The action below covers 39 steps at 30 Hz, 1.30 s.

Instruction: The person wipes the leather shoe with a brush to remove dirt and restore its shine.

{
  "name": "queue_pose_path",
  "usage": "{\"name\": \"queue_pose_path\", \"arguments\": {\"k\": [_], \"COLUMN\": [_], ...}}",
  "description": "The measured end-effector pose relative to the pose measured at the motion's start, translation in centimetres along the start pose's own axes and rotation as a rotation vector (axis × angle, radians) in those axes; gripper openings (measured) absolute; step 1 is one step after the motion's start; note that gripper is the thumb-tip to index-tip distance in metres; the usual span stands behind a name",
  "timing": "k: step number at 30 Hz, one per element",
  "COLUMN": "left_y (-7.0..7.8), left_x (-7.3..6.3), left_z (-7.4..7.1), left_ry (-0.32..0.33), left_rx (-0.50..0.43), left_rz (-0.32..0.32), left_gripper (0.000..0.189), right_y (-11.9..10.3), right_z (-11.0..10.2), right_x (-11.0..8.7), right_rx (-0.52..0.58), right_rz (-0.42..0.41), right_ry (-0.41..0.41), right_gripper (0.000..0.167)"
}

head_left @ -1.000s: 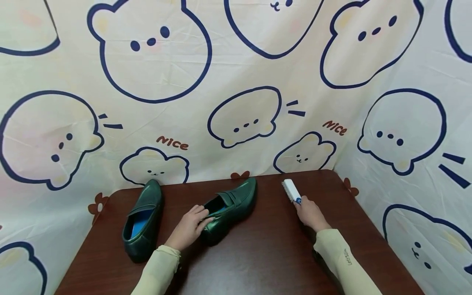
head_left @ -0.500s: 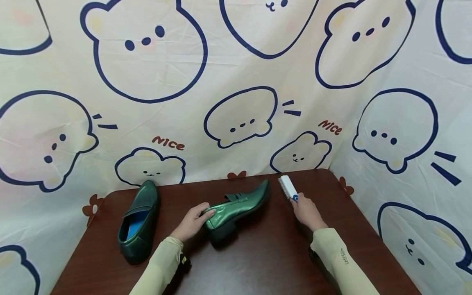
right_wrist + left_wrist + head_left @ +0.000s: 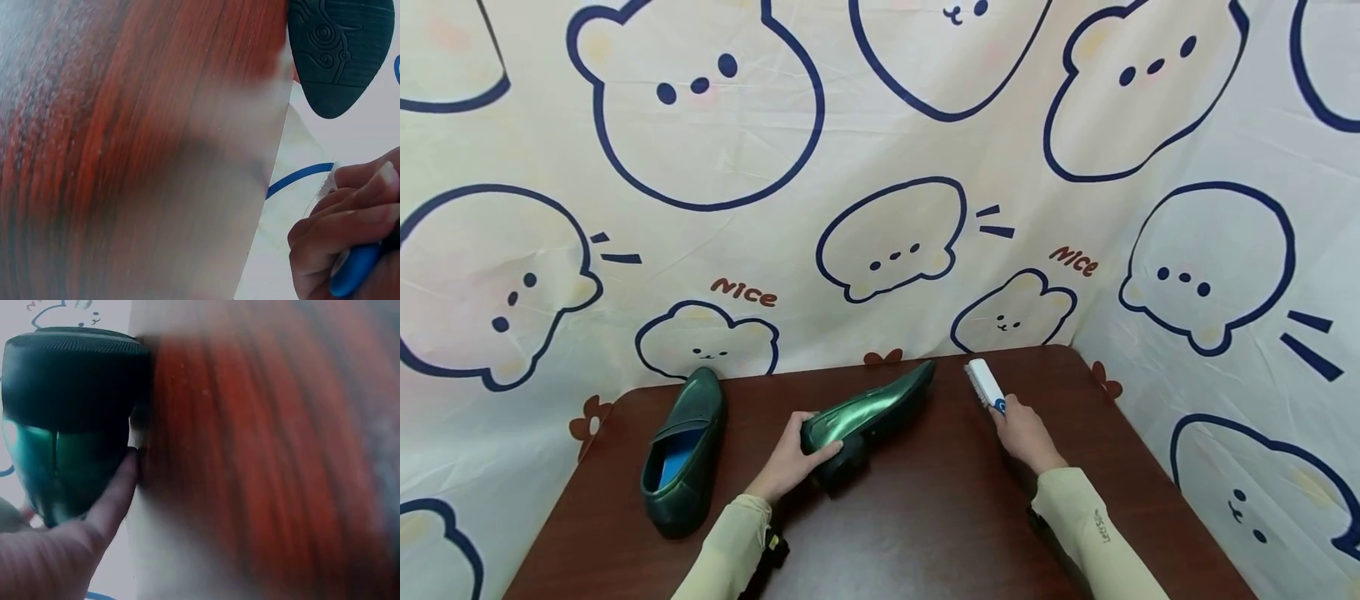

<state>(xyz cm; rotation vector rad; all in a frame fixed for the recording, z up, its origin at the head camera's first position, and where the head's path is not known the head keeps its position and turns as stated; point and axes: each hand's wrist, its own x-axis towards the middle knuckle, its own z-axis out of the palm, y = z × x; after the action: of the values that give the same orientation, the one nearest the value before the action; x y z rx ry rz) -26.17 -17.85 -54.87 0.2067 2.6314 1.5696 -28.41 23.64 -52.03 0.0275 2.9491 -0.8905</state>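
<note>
My left hand [image 3: 792,460] grips the heel end of a dark green loafer [image 3: 868,406], which is rolled onto its side. The loafer's toe points to the back right. Its black heel block [image 3: 75,381] fills the upper left of the left wrist view, with the thumb along the side below it. In the right wrist view the patterned sole [image 3: 340,47] faces the camera. My right hand [image 3: 1028,435] holds a white brush [image 3: 985,382] by its blue handle [image 3: 355,270]; the bristles face left, apart from the loafer. Part of the handle is hidden by the fingers.
A second green loafer [image 3: 685,458] with a blue insole stands upright on the left of the brown table [image 3: 925,533], toe toward the back. A white cloth [image 3: 895,133] with bear drawings hangs behind the table and at its sides.
My left hand has lifted and rolled the loafer, so its opening has turned out of sight and its side now faces up. The right hand keeps the brush in nearly the same place.
</note>
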Motion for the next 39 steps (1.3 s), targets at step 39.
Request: {"name": "queue_pose_path", "arguments": {"k": [39], "left_y": [-2.3], "left_x": [0.8], "left_z": [1.8], "left_ry": [-0.161], "left_rx": [-0.395], "left_rz": [0.137], "left_gripper": [0.101], "right_y": [-11.9], "right_z": [5.6], "right_x": [-5.9], "right_rx": [0.065], "right_rz": [-0.395], "right_ry": [0.05], "right_gripper": [0.023]}}
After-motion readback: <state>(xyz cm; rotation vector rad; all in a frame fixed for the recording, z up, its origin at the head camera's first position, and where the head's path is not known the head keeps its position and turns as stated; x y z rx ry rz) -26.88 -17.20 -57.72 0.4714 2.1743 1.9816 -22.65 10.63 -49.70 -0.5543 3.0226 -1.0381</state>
